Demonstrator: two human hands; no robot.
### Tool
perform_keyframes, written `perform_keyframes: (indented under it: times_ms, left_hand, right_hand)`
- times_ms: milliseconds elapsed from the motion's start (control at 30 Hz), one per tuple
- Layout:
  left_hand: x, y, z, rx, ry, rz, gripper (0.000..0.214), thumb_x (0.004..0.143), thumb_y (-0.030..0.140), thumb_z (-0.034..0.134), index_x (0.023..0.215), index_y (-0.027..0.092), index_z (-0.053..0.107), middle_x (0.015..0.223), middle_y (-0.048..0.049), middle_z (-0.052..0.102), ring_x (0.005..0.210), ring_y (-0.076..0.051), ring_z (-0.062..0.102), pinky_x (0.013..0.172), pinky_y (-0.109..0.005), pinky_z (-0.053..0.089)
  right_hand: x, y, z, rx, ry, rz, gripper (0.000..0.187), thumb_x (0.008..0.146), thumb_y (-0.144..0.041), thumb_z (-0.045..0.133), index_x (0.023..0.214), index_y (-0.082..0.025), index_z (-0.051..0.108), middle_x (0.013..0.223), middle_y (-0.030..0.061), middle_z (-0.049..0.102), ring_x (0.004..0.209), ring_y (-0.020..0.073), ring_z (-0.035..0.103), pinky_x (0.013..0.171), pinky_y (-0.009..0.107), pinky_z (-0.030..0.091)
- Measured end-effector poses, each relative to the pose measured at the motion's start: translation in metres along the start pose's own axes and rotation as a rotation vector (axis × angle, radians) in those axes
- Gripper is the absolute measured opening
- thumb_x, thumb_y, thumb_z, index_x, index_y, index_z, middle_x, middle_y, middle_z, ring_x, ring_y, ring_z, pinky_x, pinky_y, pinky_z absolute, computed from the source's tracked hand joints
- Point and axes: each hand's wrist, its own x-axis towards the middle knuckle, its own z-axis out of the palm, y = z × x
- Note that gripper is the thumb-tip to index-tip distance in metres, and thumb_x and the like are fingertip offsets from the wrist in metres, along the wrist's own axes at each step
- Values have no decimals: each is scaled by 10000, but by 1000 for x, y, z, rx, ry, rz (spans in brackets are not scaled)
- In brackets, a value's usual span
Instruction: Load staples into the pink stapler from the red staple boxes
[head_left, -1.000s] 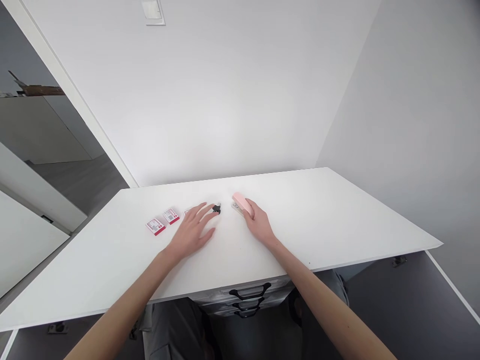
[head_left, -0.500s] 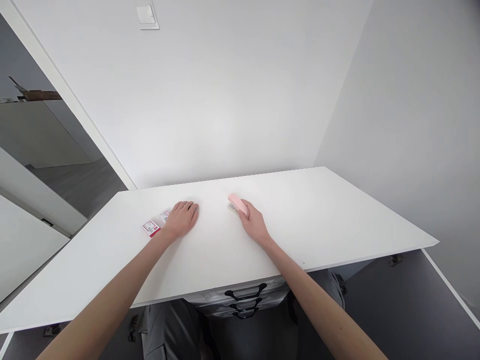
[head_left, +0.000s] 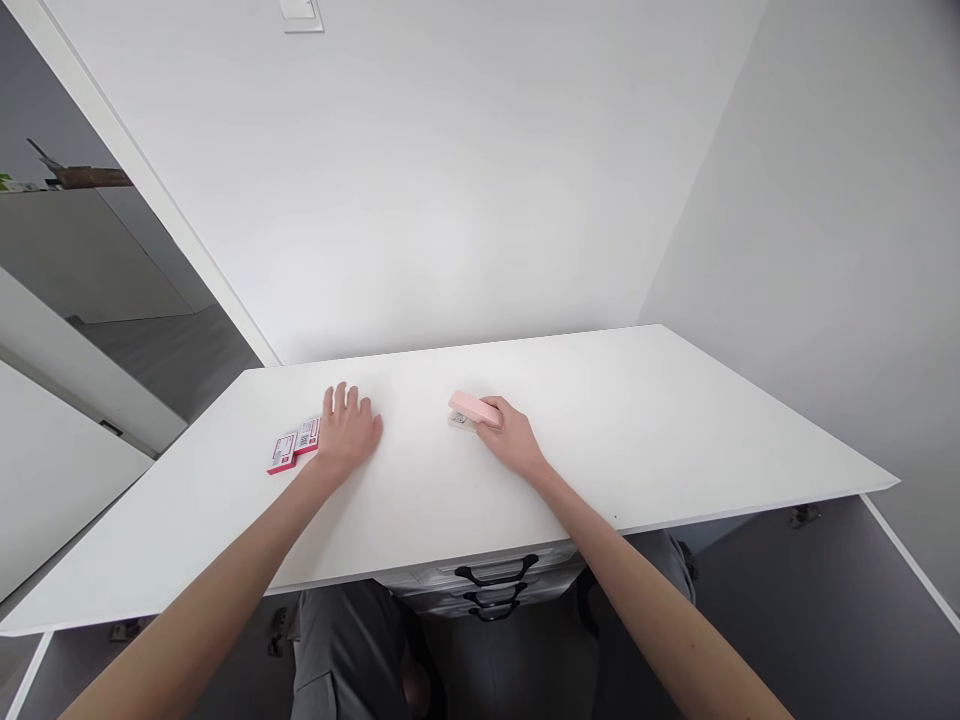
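Note:
My right hand (head_left: 514, 437) is wrapped round the back end of a pink stapler (head_left: 475, 406), whose front points left above the white tabletop (head_left: 630, 430). Its clear base with a printed label shows beneath the pink top. Further left, my left hand (head_left: 350, 430) lies on the tabletop, palm down, fingers spread and holding nothing. Just beside its wrist and outer edge are two small white and red boxes with printed labels, a nearer box (head_left: 282, 452) and a farther box (head_left: 308, 434), lying against each other.
A white wall (head_left: 465, 180) rises behind the table, with a grey wall (head_left: 840, 250) on the right. Under the front edge are drawers with black handles (head_left: 496, 572). Open cabinet doors (head_left: 810, 620) hang below on both sides. A doorway opens at the left.
My left hand has slid left and its fingers have spread. The two small boxes have shifted left and now lie closer together. The stapler in my right hand has turned more sideways.

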Motion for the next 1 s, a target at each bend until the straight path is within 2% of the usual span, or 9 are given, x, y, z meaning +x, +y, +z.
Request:
perform_keyframes:
  times_ms: [100, 200, 267, 367, 467, 567, 667, 800, 1000]
  left_hand:
    - [-4, 31, -5, -193, -17, 88, 435, 901, 333, 517, 1268, 153, 664, 1454, -207, 595, 1523, -410, 362, 1255, -607, 245]
    - [-11, 65, -8, -410, -115, 148, 479, 902, 328, 534, 1363, 213, 599, 1466, -134, 607, 1466, -348, 450, 1235, -558, 331]
    - [-15, 83, -9, -563, -179, 138, 502, 913, 387, 567, 1396, 247, 574, 1481, -99, 604, 1434, -323, 487, 1199, -515, 397]
    - [-15, 102, -10, -736, -234, 36, 501, 936, 536, 606, 1361, 270, 619, 1428, -84, 652, 1339, -314, 575, 1072, -445, 498]
    - [-11, 108, -9, -848, -249, -65, 455, 941, 602, 610, 1241, 276, 714, 1328, -76, 716, 1258, -308, 629, 1009, -417, 512]
    - [-9, 105, -8, -944, -256, -113, 429, 932, 620, 628, 1168, 287, 763, 1265, -56, 750, 1211, -291, 654, 1038, -410, 489]
    - [-10, 101, -7, -1001, -283, -160, 443, 883, 644, 685, 1125, 287, 783, 1224, -51, 766, 1138, -280, 679, 1003, -398, 502]
    - [-12, 100, -7, -993, -276, -213, 464, 800, 670, 757, 1062, 289, 796, 1166, -39, 779, 1070, -273, 679, 944, -383, 520]
    - [-13, 103, -10, -1008, -273, -255, 458, 755, 652, 803, 1007, 270, 803, 1069, -38, 787, 981, -260, 688, 898, -372, 512]
  right_hand:
    - [0, -1, 0, -15, -9, -10, 346, 814, -277, 570, 1151, -266, 650, 1150, 39, 722, 956, 241, 668, 740, 359, 535]
    - [1, -2, -1, -38, 6, -41, 309, 806, -275, 587, 1108, -249, 647, 1157, 48, 707, 1050, 253, 652, 859, 392, 535]
    - [1, -2, -1, -51, 12, -61, 285, 807, -269, 590, 1086, -244, 640, 1170, 54, 691, 1093, 256, 634, 923, 412, 522]
    - [0, -2, -1, -55, 5, -73, 256, 812, -258, 594, 1064, -246, 636, 1180, 58, 668, 1121, 255, 615, 957, 423, 512]
    - [0, -2, -1, -44, -4, -72, 244, 822, -281, 634, 1064, -251, 645, 1185, 62, 657, 1143, 261, 603, 949, 420, 519]
    - [1, -3, 0, -52, -26, -105, 278, 843, -360, 705, 1101, -262, 680, 1189, 65, 654, 1159, 266, 599, 956, 419, 522]
    - [2, -2, 0, -73, -65, -154, 299, 871, -439, 739, 1111, -265, 706, 1153, 62, 669, 1122, 262, 612, 948, 419, 517]
    - [4, 3, -1, -76, -123, -195, 279, 924, -458, 709, 1125, -264, 697, 1129, 54, 687, 1085, 255, 615, 931, 409, 505]
    - [4, 4, -4, -77, -174, -215, 296, 962, -495, 654, 1154, -272, 681, 1150, 54, 687, 1092, 259, 580, 947, 407, 483]
